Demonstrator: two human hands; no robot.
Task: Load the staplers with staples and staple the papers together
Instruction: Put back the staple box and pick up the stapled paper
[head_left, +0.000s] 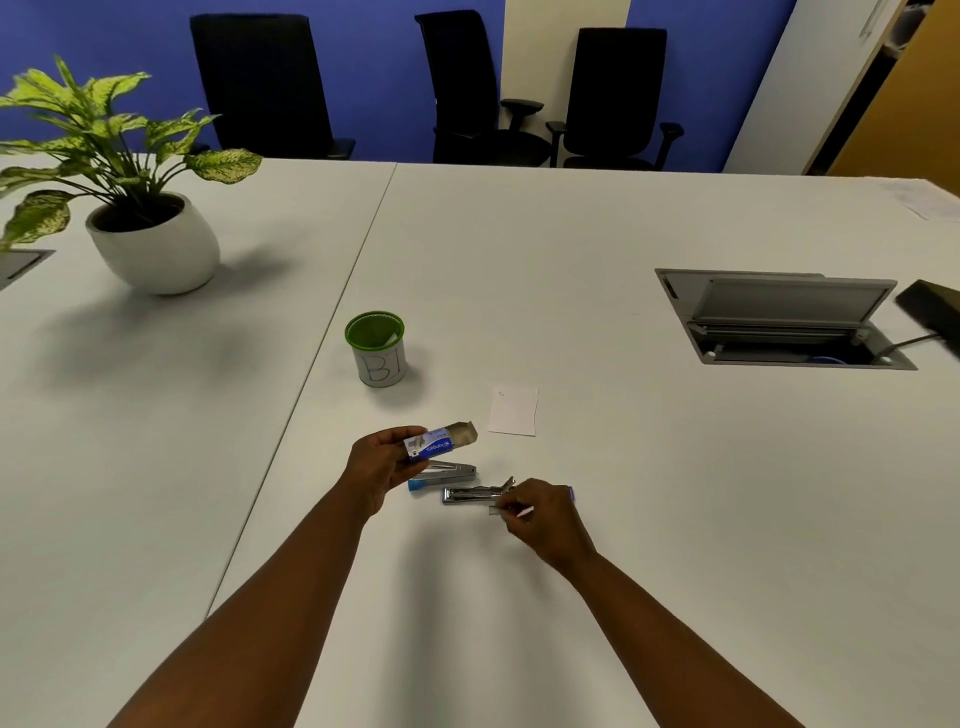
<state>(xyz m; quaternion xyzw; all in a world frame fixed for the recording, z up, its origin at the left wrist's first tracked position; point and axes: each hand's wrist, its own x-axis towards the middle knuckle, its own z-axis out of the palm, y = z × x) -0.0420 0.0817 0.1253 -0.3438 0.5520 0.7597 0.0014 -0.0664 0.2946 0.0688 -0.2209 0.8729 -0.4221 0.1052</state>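
My left hand (376, 462) holds a small blue box of staples (439, 443) above the table, its brown flap open toward the right. Just below the box lies a silver stapler with a light-blue end (441, 475). To its right a second metal stapler (475, 493) lies open on the table. My right hand (540, 517) rests over that stapler's right end and pinches a small silvery strip, apparently staples. A small white stack of papers (513, 410) lies flat beyond the staplers.
A green-rimmed cup marked "B1" (375, 349) stands behind the hands. A potted plant (150, 241) sits at the far left. An open cable hatch (784, 319) is sunk into the white table (623, 234) at the right. Black chairs (613, 98) line the far edge.
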